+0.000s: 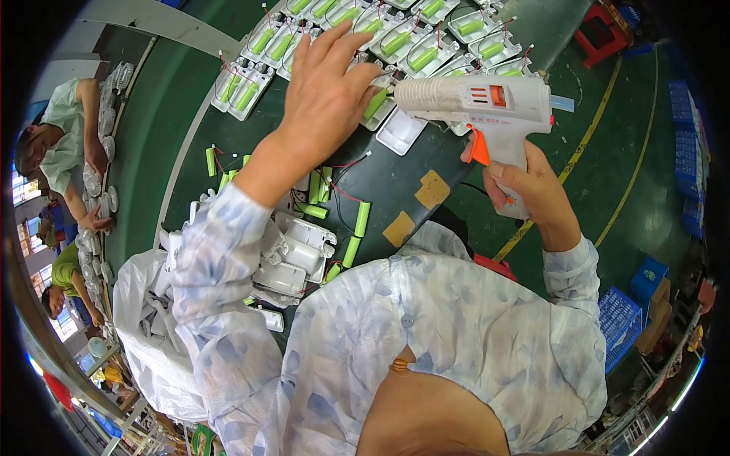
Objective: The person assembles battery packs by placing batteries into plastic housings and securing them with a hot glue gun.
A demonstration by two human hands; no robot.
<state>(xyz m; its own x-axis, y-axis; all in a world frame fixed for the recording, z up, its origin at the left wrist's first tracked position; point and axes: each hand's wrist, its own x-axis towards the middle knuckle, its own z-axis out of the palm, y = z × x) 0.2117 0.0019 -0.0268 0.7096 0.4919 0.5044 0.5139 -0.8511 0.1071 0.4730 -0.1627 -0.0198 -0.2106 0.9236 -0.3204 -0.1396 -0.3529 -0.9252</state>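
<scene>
My right hand [532, 186] is wrapped round the handle of a white hot glue gun [471, 97] with an orange trigger. Out of its back end sticks a clear glue stick [563, 103], and its nozzle points left. My left hand [327, 91] is open, fingers stretched, over the rows of white plastic cases. Close to its thumb side and the nozzle, a green battery cell [376, 103] lies in a white case; whether my fingers touch it is hidden. Just below sits a white case [400, 132] with no cell showing in it.
Rows of white cases with green cells and thin wires [397, 44] fill the far table. Loose green cells [362, 219] and empty white cases [293, 254] lie nearer, beside a white sack [144, 342]. Co-workers [65, 137] sit at left. Blue crates [620, 315] and a red stool [601, 34] stand right.
</scene>
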